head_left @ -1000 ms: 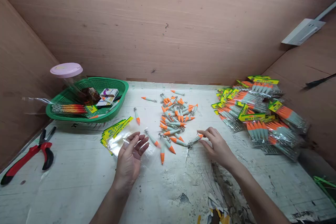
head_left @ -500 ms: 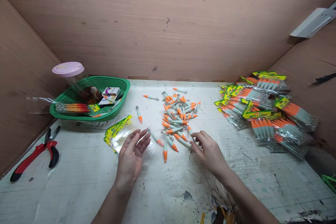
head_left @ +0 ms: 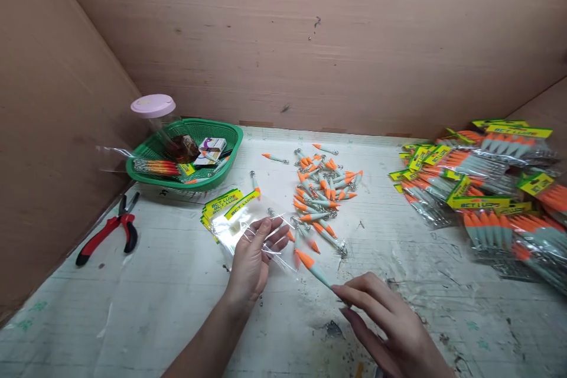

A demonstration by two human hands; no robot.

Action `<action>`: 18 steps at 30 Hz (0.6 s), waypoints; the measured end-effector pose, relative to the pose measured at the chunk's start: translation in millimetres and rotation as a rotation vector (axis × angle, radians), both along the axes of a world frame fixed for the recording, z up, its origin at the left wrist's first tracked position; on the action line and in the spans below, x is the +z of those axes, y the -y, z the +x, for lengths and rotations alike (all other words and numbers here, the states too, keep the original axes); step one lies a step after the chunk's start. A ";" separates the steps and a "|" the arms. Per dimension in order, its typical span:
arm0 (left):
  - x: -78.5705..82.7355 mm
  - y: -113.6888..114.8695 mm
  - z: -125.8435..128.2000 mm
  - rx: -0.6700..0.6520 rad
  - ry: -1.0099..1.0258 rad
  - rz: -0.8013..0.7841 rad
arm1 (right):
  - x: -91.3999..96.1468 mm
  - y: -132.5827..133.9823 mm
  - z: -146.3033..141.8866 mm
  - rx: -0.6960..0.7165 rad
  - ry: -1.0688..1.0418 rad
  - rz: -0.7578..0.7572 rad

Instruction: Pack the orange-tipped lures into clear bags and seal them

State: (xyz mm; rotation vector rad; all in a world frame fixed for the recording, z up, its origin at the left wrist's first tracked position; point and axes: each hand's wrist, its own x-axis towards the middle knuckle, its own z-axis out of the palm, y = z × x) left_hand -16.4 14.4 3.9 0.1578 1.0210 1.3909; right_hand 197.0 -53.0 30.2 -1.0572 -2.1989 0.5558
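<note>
My left hand [head_left: 253,257] is closed on a clear plastic bag [head_left: 237,225] with a yellow header, its thin film spreading right past my fingers. In my right hand [head_left: 390,322], thumb and fingers pinch a squid-jig lure [head_left: 318,272] near its hook end. That lure has a pale green body, and its orange tip points up-left at the bag's edge; whether the tip is inside, I cannot tell. Beyond my hands lies a loose pile of similar lures [head_left: 328,185]. More yellow-headed bags [head_left: 211,210] lie stacked just behind the held one.
At the left are red-and-black pliers [head_left: 103,237] and a green basket [head_left: 241,139] holding a pink-lidded container [head_left: 153,106], a small box [head_left: 212,150] and a packet of red-yellow lures [head_left: 156,166]. Filled lure packets [head_left: 485,230] are heaped at the right. Cardboard walls [head_left: 292,59] surround the table.
My right hand has picked up a lure from the pile and drawn it nearer, toward the bag. My left hand now has the bag's film lifted between its fingers. The view has shifted left.
</note>
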 end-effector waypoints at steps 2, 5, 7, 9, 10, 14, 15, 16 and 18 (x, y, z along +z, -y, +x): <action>-0.7 1.1 0.7 -0.031 0.013 -0.008 | -1.6 -3.1 -11.6 -0.044 0.119 0.180; -0.7 3.5 2.7 -0.087 0.026 0.002 | -3.1 -10.6 -26.8 -0.085 0.236 0.336; 0.8 5.6 4.7 -0.142 0.029 0.018 | -3.6 -15.9 -34.8 -0.083 0.271 0.388; 3.0 7.8 6.7 -0.204 0.029 0.039 | -4.9 -20.0 -40.8 -0.084 0.282 0.422; 4.1 9.0 7.7 -0.234 0.030 0.054 | -6.0 -21.4 -43.1 -0.092 0.277 0.431; 6.1 13.5 11.4 -0.333 0.051 0.125 | -12.6 -22.6 -48.3 -0.149 0.186 0.429; 5.9 14.4 12.3 -0.351 0.060 0.141 | -14.3 -22.0 -48.8 -0.167 0.159 0.427; 5.4 15.3 13.1 -0.364 0.072 0.153 | -15.8 -21.4 -49.0 -0.180 0.133 0.428; 4.1 16.7 14.6 -0.372 0.106 0.167 | -18.6 -20.0 -49.4 -0.179 0.087 0.431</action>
